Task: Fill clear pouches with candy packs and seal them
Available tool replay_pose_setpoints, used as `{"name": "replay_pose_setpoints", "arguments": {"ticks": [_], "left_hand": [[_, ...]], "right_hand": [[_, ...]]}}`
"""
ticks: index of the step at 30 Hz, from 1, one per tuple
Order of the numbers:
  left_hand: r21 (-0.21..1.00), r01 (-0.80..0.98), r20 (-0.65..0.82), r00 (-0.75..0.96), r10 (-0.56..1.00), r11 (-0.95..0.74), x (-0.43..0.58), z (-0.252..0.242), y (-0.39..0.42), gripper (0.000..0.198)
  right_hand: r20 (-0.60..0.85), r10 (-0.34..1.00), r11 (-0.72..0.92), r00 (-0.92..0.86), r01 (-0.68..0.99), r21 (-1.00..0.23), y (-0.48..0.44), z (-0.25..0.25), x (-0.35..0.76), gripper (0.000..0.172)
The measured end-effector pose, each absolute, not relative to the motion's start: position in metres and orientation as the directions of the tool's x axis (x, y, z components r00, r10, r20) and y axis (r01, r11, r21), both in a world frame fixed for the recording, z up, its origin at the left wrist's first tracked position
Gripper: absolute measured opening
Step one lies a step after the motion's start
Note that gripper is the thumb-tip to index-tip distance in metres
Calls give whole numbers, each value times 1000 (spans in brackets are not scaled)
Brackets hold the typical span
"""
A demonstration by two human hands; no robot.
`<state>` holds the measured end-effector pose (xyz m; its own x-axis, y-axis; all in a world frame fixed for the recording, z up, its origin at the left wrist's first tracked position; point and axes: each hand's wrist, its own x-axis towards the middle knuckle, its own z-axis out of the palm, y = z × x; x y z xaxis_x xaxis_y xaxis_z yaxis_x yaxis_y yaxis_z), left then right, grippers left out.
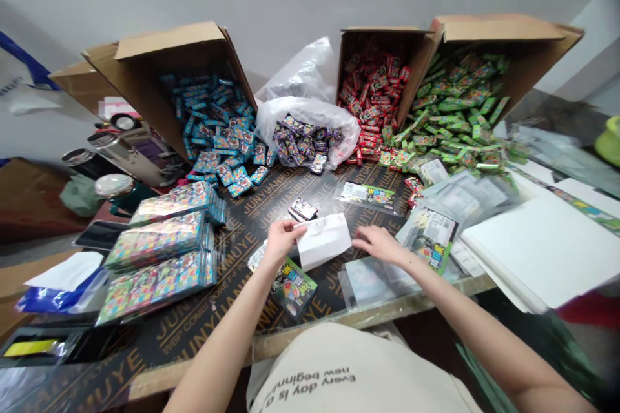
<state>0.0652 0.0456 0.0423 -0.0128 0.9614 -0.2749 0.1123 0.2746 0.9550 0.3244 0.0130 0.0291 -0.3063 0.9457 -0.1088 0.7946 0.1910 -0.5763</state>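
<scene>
Head view, paper (323, 244), packet (303, 209) near, cartons (140, 93) behind

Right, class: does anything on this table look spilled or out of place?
Yes. Blue packets spill from their carton onto the dark tabletop. Some red packets lie by the clear sleeves, apart from the main red heap, so they look stray.
</scene>
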Motion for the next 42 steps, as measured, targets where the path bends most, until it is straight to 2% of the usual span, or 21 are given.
{"name": "replay_pose_setpoints", "arguments": {"ticks": [2,3,8,11,15,19,22,25,29,34,38,42], "left_hand": [[947,99,-304,-30,952,306,62,33,46,27],[942,93,-321,-31,947,323,62,29,46,27],[912,83,-402,-5,915,401,74,5,44,23],[902,108,-422,16,906,418,86,-9,45,20],[903,164,-407,28,913,397,104,-26,40,13],[899,204,-411,88,907,387,118,-33,29,10],[894,202,-430,128,894,401,121,-30,25,9],[885,163,-460,158,874,437,117,-23,24,9],[870,89,-494,162,854,486,111,-17,22,7],[855,36,-515,162,842,517,110,-15,19,7],[848,22,-525,178,832,530,109,-14,19,7],[843,30,-533,184,826,537,109,-14,20,11]], "right_hand": [[-214,902,245,-375,853,-461,1,24,331,21],[-240,881,271,-407,852,-448,-5,24,334,22],[-254,807,305,-533,744,-594,-18,45,345,17],[-233,818,282,-525,720,-634,-20,55,347,13],[-228,808,268,-543,684,-679,-23,56,348,17],[-155,904,221,-399,744,-630,-22,35,348,14],[-67,963,196,-259,852,-485,-18,15,342,33],[11,973,216,-229,900,-378,-12,7,330,41],[96,938,336,-333,809,-482,4,7,301,29],[71,921,349,-383,732,-585,19,-14,265,12],[94,933,330,-347,726,-603,19,-24,257,9],[197,911,409,-362,733,-543,9,-20,258,14]]}}
